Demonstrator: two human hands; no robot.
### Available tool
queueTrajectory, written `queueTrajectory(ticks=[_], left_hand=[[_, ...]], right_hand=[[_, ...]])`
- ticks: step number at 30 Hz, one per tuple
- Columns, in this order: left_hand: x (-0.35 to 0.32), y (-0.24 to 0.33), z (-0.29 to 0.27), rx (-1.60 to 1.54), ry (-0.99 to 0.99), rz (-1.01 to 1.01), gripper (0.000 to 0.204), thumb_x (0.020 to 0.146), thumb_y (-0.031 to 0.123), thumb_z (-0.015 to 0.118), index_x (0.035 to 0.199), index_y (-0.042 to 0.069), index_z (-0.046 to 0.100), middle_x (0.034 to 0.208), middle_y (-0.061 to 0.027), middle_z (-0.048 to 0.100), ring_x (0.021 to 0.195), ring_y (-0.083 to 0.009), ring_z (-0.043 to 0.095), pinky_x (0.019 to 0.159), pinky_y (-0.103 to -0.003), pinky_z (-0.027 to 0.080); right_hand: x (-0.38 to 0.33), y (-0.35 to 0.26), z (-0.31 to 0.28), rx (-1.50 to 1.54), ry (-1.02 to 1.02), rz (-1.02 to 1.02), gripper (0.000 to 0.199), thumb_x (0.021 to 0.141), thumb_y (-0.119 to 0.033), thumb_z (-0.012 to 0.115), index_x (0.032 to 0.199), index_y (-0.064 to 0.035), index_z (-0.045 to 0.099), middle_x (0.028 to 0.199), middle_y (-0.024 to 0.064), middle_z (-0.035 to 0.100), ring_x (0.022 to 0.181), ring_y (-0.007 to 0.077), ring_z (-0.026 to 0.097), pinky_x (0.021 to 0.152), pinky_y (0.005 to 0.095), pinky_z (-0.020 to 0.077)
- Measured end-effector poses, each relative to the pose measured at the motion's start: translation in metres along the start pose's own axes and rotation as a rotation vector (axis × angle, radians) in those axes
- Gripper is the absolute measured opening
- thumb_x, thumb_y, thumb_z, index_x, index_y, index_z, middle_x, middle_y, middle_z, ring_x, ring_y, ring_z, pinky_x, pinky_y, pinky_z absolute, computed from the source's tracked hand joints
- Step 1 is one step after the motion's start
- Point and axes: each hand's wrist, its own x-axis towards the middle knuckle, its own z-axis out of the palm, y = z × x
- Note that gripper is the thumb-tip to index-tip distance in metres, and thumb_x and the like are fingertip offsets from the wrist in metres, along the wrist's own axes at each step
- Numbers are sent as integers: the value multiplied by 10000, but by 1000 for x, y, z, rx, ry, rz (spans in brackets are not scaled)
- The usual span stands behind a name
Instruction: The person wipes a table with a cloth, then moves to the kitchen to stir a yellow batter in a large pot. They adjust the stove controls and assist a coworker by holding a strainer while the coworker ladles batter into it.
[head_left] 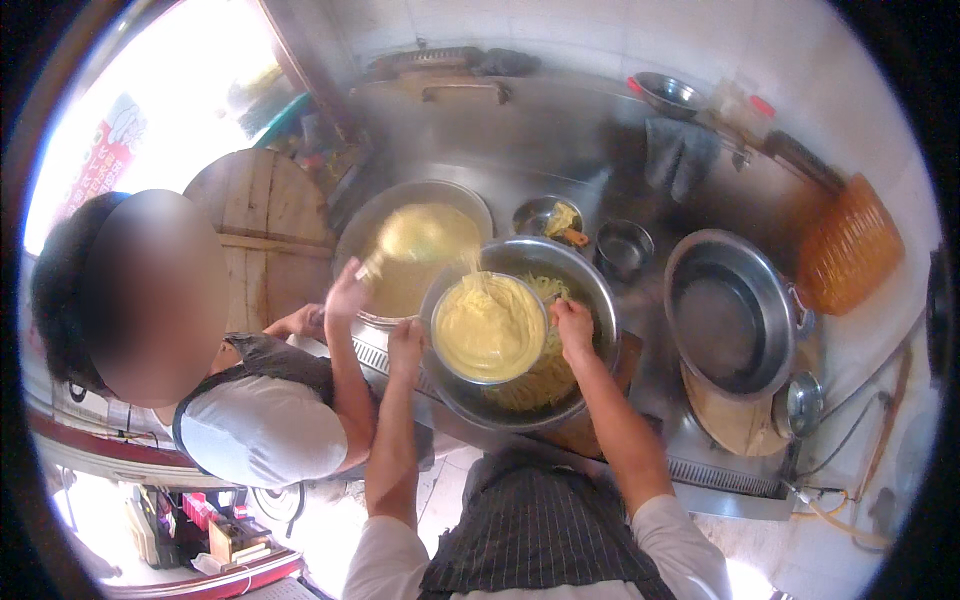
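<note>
My left hand (406,345) and my right hand (573,325) grip opposite sides of a round metal pot (490,375). Thick, smooth yellow mash (487,330) fills it, peaked in the middle. The pot is held over a large steel basin (603,300), which holds pale yellow strands (535,392). At my left, a co-worker's hand (347,292) holds a motion-blurred scooping tool (425,232) loaded with yellow mash, above a wide round pan (480,200). A yellow stream (470,262) drops from the tool's side into my pot.
A small bowl with an orange-handled tool (572,237) and a small pot (625,250) stand behind the basin. To the right are an empty steel tub (725,320), a small metal pot (800,405) and an orange woven basket (852,245). The co-worker (270,415) stands close at my left.
</note>
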Motion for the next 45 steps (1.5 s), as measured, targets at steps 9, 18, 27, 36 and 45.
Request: queueTrajectory(ticks=[9,18,27,36,45], left_hand=[[41,34,10,-4,-75,-19,213,831,222,499,695,60,531,573,12,450,478,-81,403,426,-235,300],[45,161,15,-126,8,13,286,844,237,486,669,15,530,587,-5,467,544,-107,417,535,-261,336],[46,43,20,-148,21,29,273,840,213,494,635,34,493,564,1,451,530,-100,417,502,-259,337],[19,-30,9,-159,-14,-130,219,841,202,496,745,13,548,592,-19,505,502,-95,429,458,-237,325],[22,-21,11,-113,26,-142,206,866,198,488,784,29,573,610,-5,517,532,-79,423,480,-224,334]], right_hand=[[18,-56,-12,-84,25,-55,307,813,-260,497,704,7,600,600,73,564,560,175,530,530,325,394],[13,-177,-28,183,-7,-144,257,796,-232,529,701,-5,605,584,15,533,491,97,455,463,248,335],[7,-92,-22,94,-44,-36,253,835,-214,498,734,-6,600,605,2,516,539,96,457,497,252,334],[1,-16,-4,70,-58,136,243,853,-244,488,767,-42,592,588,-19,466,424,66,345,361,225,226],[19,-18,4,22,-45,109,219,863,-195,488,762,-33,596,597,-11,470,502,78,393,446,237,289]])
